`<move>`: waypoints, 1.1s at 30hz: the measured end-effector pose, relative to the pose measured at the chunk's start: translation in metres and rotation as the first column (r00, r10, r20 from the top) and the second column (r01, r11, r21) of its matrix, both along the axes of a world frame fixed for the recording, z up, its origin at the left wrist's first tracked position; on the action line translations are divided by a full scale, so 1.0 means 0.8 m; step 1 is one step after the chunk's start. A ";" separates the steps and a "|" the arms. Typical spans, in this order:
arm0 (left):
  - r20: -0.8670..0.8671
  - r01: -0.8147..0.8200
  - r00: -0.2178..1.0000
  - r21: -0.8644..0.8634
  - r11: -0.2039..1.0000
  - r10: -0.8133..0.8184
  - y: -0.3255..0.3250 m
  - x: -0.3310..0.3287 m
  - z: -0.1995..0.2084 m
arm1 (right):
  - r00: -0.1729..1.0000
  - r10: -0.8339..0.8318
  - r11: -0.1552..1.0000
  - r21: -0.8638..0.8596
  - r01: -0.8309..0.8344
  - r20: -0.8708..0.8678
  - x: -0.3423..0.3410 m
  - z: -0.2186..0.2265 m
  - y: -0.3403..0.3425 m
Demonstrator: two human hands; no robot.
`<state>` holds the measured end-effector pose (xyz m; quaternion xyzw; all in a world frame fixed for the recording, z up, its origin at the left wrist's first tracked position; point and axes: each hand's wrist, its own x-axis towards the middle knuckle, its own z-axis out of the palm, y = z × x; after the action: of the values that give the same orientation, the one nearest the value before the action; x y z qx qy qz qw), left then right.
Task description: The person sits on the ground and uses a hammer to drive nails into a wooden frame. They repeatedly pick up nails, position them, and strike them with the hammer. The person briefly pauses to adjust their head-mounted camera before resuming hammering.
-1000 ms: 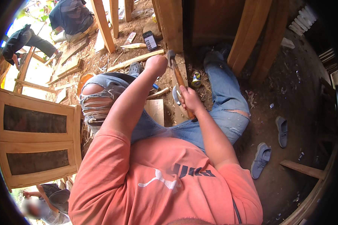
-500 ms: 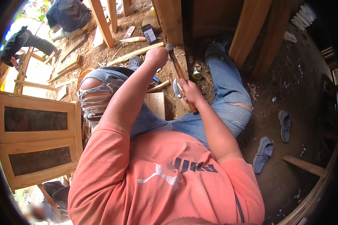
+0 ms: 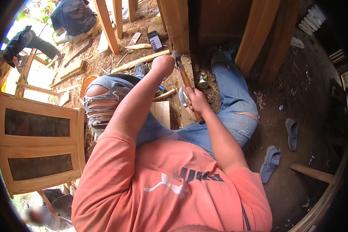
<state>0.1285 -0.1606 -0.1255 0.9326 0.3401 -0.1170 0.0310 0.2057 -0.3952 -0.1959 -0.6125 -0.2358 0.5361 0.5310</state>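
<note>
My right hand [image 3: 197, 101] is wrapped round the wooden handle of a hammer [image 3: 186, 77], low on the grip. The hammer's dark metal head points away from me, close to my left hand [image 3: 164, 64]. That hand is closed in a fist beside the upright wooden post [image 3: 176, 27]; anything inside its fingers is hidden. Under the hammer a plank [image 3: 186, 119] runs between my legs. A pale, curved, flat thing [image 3: 182, 96] lies next to my right hand, its kind unclear.
A phone [image 3: 155, 41] lies on the dirt beyond my left hand. Close by are a yellow-labelled can [image 3: 203, 80] and a short board [image 3: 161, 113]. A panelled wooden door [image 3: 38, 141] stands left, grey shoes [image 3: 270, 164] right. Two people [image 3: 72, 17] bend at far left.
The view has shifted slightly. My hands keep nearly the same pose, with the hammer head still close to the left fist.
</note>
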 end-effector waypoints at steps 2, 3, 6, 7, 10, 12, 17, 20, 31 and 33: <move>0.034 -0.031 0.999 -0.005 1.000 0.031 0.005 0.004 -0.003 | 0.997 0.001 0.997 0.073 0.005 -0.071 0.003 0.010 0.003; 0.047 -0.047 0.998 -0.003 0.999 0.047 0.014 0.015 0.001 | 0.997 0.009 0.994 0.105 0.000 -0.082 0.013 0.013 0.009; -0.042 0.059 0.997 0.036 0.998 -0.058 0.008 0.006 -0.002 | 0.999 0.026 0.998 -0.065 -0.024 0.029 0.014 -0.003 0.003; -0.060 0.086 0.995 0.052 0.995 -0.083 0.009 0.007 0.000 | 0.999 0.018 0.998 -0.064 -0.016 0.031 0.014 -0.008 0.002; -0.010 0.009 1.000 0.025 1.000 -0.008 0.007 0.005 -0.005 | 1.000 0.007 1.000 0.015 -0.007 -0.003 0.008 -0.006 0.001; 0.021 -0.040 0.999 -0.004 0.999 0.040 0.008 0.008 -0.003 | 1.000 0.001 0.996 0.086 -0.003 0.028 0.008 0.000 0.002; -0.065 0.096 0.993 0.040 0.995 -0.093 0.009 0.009 0.006 | 0.997 0.027 0.980 -0.200 -0.012 0.073 0.025 -0.037 0.002; -0.050 0.078 0.996 0.053 0.996 -0.075 0.013 0.008 0.006 | 0.998 -0.020 0.988 -0.150 0.028 0.052 0.026 -0.032 0.007; -0.057 0.048 0.997 0.031 0.998 -0.046 0.009 0.006 0.006 | 1.000 0.001 0.979 -0.205 0.001 0.008 0.028 -0.022 0.004; -0.063 0.075 0.995 0.053 0.996 -0.071 0.010 0.012 0.009 | 0.988 -0.066 0.987 -0.156 0.044 -0.143 0.030 -0.022 0.005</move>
<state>0.1381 -0.1528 -0.1180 0.9409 0.3097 -0.1369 -0.0095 0.2298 -0.3914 -0.2133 -0.6162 -0.1372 0.5813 0.5133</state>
